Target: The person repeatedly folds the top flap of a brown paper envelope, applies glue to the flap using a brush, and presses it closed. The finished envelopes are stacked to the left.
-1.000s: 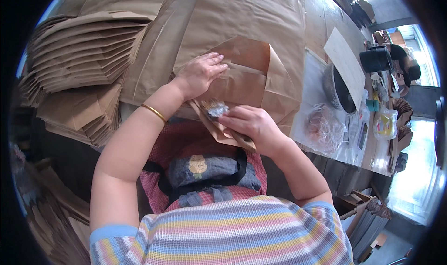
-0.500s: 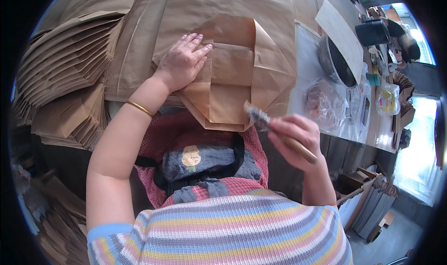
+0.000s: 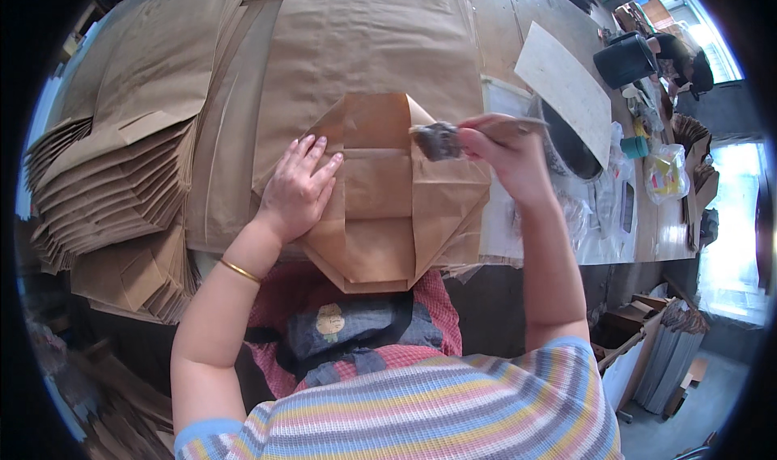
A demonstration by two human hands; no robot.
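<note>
In front of me a brown kraft paper bag [image 3: 379,186] lies flat, its near end folded out into an octagonal shape with a rectangular middle. My left hand [image 3: 298,186] rests on the left folded flap, fingers spread and holding nothing. A brush [image 3: 437,141] with grey, paste-stained bristles and a wooden handle is gripped in my right hand [image 3: 506,148]. The bristles are over the upper right edge of the folded end; whether they touch the paper I cannot tell.
Fanned stacks of folded paper bags [image 3: 113,185] lie at the left. A dark bowl [image 3: 571,140], partly covered by a pale board [image 3: 566,96], stands at the right beside clear plastic bags [image 3: 571,217]. Farther right are a black container [image 3: 625,59] and a teal cup [image 3: 634,148].
My right hand has carried the brush from the near right edge of the folded end up to its far right edge. The left hand stays on the flap. The whole view has shifted.
</note>
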